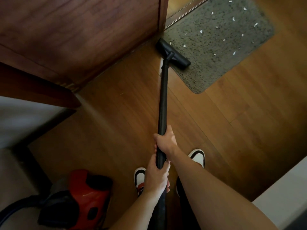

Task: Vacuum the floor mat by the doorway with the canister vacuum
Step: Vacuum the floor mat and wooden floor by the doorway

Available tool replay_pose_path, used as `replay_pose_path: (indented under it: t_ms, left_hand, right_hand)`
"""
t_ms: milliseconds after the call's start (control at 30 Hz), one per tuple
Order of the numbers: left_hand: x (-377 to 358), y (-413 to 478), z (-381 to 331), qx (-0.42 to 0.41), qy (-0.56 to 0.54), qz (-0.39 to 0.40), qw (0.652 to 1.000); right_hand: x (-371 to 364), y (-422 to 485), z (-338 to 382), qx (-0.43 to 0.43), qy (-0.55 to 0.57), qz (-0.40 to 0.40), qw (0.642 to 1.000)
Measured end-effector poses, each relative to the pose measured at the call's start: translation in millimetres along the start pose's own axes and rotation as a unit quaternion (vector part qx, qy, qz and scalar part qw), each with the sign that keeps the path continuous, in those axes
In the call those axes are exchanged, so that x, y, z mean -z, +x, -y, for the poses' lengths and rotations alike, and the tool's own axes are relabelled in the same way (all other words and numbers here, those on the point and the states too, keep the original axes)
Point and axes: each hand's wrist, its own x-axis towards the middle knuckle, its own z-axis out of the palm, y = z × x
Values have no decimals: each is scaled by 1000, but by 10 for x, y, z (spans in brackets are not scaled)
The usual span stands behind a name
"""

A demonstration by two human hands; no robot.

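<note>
Mat [221,40] is up at about 1 o'clock, right by the doorway threshold [182,12]. It's grey and speckled with a nubbly pile, rectangular with rounded corners, and has small white scraps [184,46] scattered all over it.

The head [172,53], a flat black bar, lies along the mat's left edge at 12 o'clock, partly on it as far as I can tell. It's tucked close to the corner of a dark reddish wood panel [83,39] that fills 10 to 11 o'clock. A long, straight black wand [163,97] runs from it down to 6 o'clock.

Right hand [166,140] is the higher one, fingers wrapped round the wand. Left hand [157,176] grips just below it, curled round the bottom end, and the two are almost touching.

Floor [232,122] is smooth warm-brown wood planks. Canister [89,196] sits at 7 o'clock, a glossy red shell with black parts, kinda blurry, and a black hose [10,211] curves off it toward 8 o'clock. Two white shoes with black trim stand either side of the hands: one [197,156] at 5 o'clock, the other [139,178] near 6.
</note>
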Motion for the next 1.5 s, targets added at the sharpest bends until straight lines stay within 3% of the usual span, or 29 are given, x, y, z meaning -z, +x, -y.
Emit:
replay_pose_path:
  t_ms: [467, 967, 1500]
  left_hand:
    - [260, 9, -131, 4, -13, 14, 1000]
    - [-435, 5, -458, 6, -1, -12, 1000]
    - [-1052, 469, -1066, 0, -9, 15, 1000]
  right_hand:
    - [-278, 35, 93, 15, -10, -17, 1000]
    - [394, 150, 363, -5, 0, 14, 1000]
    - [1026, 653, 1001, -6, -16, -2, 1000]
